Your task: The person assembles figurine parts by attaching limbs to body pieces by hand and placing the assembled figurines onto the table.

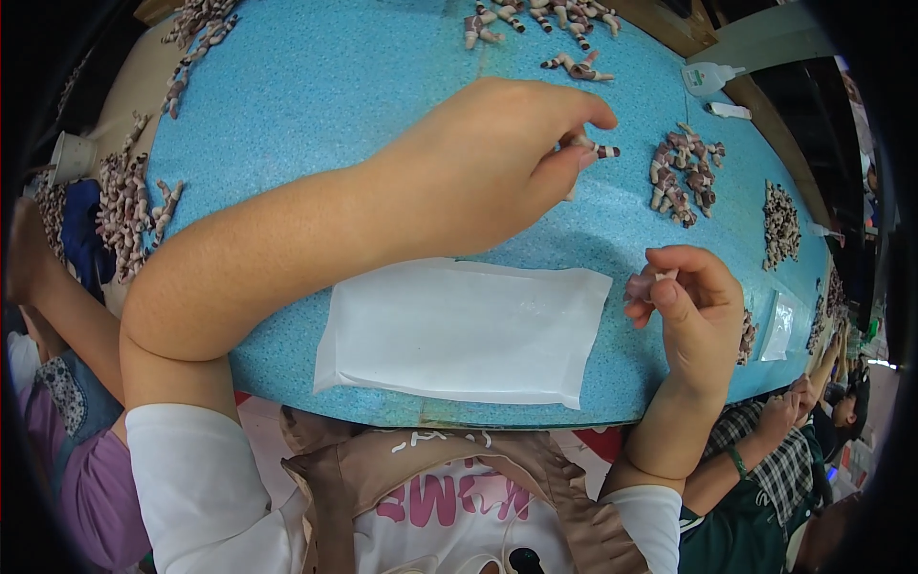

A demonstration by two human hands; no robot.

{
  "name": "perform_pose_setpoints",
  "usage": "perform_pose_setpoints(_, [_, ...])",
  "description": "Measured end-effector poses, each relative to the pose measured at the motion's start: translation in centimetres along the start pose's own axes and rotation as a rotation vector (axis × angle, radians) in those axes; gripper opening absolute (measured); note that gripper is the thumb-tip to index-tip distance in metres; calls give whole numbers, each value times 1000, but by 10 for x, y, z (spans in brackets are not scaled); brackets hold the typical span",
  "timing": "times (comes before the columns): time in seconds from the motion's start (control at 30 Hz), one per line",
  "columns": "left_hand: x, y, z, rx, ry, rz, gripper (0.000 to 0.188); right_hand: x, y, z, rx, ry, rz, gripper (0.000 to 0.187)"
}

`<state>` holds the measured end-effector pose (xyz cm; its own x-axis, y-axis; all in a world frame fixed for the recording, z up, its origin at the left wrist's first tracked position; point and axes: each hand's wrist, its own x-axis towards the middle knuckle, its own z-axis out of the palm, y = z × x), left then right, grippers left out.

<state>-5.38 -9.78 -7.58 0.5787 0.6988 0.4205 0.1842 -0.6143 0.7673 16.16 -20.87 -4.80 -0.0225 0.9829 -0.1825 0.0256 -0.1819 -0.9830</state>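
On the blue speckled tabletop (316,57), the white flat rectangular packet (469,330) lies nearer to the body than the grip of the left hand (516,153), and left of the grip of the right hand (703,297). The cluster of small brown-and-cream figures (686,177) is right of the left grip (also beyond the right one). Farther beyond both grips, rightward, lies the white plastic bottle (706,78).

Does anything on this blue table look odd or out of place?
Nothing plainly spilled or damaged stands out. One small figure lies slightly apart from the pile at the picture's top. The bottle at upper right looks tipped, though the wide view's bending makes that uncertain.
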Motion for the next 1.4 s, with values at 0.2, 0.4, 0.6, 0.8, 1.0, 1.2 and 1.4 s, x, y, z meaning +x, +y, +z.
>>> perform_pose_setpoints(0.2, [0,-3,1,0,26,48,16,-13,4,24,-95,-57,-77,21])
perform_pose_setpoints(0.4, [-1,0,1,-1,129,61,16,-12,12,46,-848,-255,-592,26])
perform_pose_setpoints(0.6, [0,-2,3,-120,108,-13,19,-15,10,54,-972,-335,-694,26])
perform_pose_setpoints(0.8, [3,4,1,-237,19,-107,22,-15,5,37,-550,-339,-353,19])
perform_pose_setpoints(1.0, [1,24,-9,-469,-204,-399,17,-18,1,21,213,-159,13,18])
perform_pose_setpoints(1.2, [-7,34,-6,-777,-411,-581,15,-10,10,15,517,-135,-67,19])
perform_pose_setpoints(1.4, [-5,42,-11,-801,-471,-670,16,-9,9,16,458,-54,-79,19])
